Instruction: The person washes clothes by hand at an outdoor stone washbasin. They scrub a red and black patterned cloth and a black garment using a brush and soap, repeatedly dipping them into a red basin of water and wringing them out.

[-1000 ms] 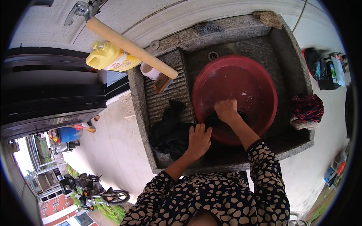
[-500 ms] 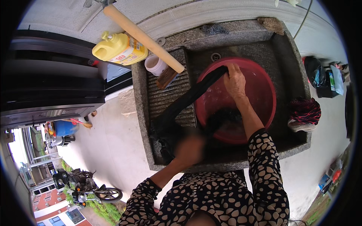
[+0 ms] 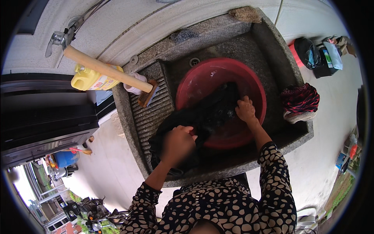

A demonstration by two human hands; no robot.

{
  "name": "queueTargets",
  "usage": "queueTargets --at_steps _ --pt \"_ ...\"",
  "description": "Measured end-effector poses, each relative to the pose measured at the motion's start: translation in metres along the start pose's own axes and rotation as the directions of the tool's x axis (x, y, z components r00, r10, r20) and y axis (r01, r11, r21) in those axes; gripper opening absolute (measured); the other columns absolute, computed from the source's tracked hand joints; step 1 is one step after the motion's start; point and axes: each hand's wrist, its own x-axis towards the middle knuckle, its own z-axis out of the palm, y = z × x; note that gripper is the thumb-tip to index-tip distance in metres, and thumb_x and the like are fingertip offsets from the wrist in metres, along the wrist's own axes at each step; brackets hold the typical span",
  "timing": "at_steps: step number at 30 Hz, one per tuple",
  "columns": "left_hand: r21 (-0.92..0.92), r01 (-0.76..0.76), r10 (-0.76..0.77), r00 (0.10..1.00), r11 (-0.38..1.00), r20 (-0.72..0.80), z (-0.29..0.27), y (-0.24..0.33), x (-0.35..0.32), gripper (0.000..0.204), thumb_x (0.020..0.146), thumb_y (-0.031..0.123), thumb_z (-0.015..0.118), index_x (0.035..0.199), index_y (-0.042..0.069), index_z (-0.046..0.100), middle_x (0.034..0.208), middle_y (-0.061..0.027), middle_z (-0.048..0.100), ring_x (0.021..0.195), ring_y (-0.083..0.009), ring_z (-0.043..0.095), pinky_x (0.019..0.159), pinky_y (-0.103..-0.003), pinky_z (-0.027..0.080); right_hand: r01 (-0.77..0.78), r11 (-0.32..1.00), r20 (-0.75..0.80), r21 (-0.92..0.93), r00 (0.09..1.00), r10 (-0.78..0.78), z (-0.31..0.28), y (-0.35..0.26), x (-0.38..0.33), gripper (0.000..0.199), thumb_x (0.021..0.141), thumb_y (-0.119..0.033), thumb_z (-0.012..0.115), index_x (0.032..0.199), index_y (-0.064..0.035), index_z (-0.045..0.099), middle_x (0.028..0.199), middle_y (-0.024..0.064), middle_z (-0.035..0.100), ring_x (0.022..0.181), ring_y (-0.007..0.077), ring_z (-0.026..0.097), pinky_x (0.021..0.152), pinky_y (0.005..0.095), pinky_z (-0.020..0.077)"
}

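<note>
A wet black garment (image 3: 210, 107) trails from the ribbed washboard part (image 3: 150, 117) of a stone sink (image 3: 130, 130) into a round red basin (image 3: 260, 93) holding some water. My left hand (image 3: 177, 146), partly blurred, is closed on the bunched garment at the basin's near left. A small red patch shows by its fingertips; I cannot make out what it is. Inside the basin's right side, my right hand (image 3: 246, 110) has its fingers bent and closed at the garment's edge. Much of the cloth's left end is hidden beneath my left hand.
A wooden-backed scrub brush (image 3: 147, 95) lies on the ribs beside a whitish tub (image 3: 134, 84). A pale pipe (image 3: 105, 68) slants from the tap (image 3: 58, 39) past a yellow jug (image 3: 87, 78). Red-black bundled cloth (image 3: 300, 99) sits on the right rim, a brown scourer (image 3: 245, 15) on the far rim.
The garment's raised far end has come down into the basin. My right hand has moved down and nearer me; the left has shifted slightly left. The whole view has tilted.
</note>
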Motion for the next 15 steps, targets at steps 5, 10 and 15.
queueTargets --at_steps 5,10,15 --pt "-0.055 -0.069 0.061 0.988 0.996 -0.14 0.067 -0.035 0.088 0.031 0.08 0.015 0.068 0.108 0.007 0.057 0.106 -0.0106 0.059 0.098 -0.0297 0.056 0.081 -0.04 0.046 0.228 0.914 0.247 0.336 0.915 -0.319 0.02 0.003 0.009 0.017 0.076 -0.012 0.058 0.088 0.0001 0.062 0.099 0.0228 0.057 0.094 0.0404 0.056 0.084 0.0422 0.0482" --pt "0.1 0.069 -0.072 0.997 0.993 0.026 0.135 -0.05 0.125 0.03 0.076 0.015 0.069 0.102 0.005 0.06 0.099 -0.0126 0.061 0.093 -0.0333 0.058 0.08 -0.043 0.046 -0.237 0.806 -0.166 0.543 0.91 0.38 0.008 0.021 0.031 0.03 0.08 -0.01 0.053 0.109 -0.0014 0.057 0.103 0.0268 0.06 0.096 0.0432 0.057 0.085 0.0465 0.0459" --pt "-0.813 0.444 -0.463 0.851 0.377 0.25 0.125 -0.091 0.138 0.034 0.072 0.01 0.058 0.105 0.002 0.057 0.097 -0.0089 0.063 0.091 -0.0269 0.059 0.081 -0.039 0.047 -0.188 0.901 0.036 0.392 0.981 0.19 0.049 -0.029 0.019 0.035 0.08 -0.01 0.055 0.114 -0.0035 0.052 0.098 0.027 0.062 0.093 0.0439 0.059 0.081 0.048 0.0465"
